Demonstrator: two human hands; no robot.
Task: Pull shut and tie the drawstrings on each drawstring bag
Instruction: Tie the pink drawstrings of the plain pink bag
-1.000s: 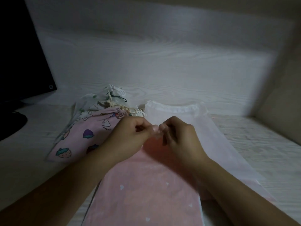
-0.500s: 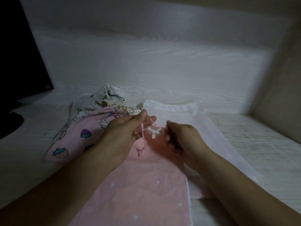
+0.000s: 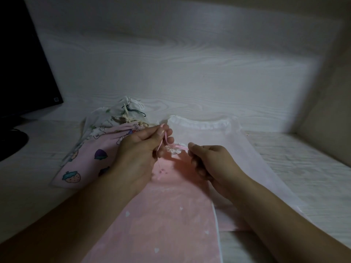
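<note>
A pink bag with small white hearts (image 3: 163, 221) lies on the table in front of me, its frilled mouth (image 3: 173, 149) bunched tight. My left hand (image 3: 141, 149) pinches a thin pink drawstring (image 3: 164, 138) that loops up from the mouth. My right hand (image 3: 210, 162) pinches the other end of the string just right of the mouth. A sheer white bag (image 3: 228, 141) lies flat under and behind it, with its ruffled mouth wide.
A pile of tied bags sits at the left, topped by a pink fruit-print bag (image 3: 89, 160) with a cream cord. A dark monitor (image 3: 22, 59) stands at far left. A wood-grain back wall (image 3: 180, 63) and a side panel (image 3: 326, 111) bound the table.
Both hands have drawn apart. The pink string now stretches between them, and my left hand has lifted a loop of it above the bunched mouth.
</note>
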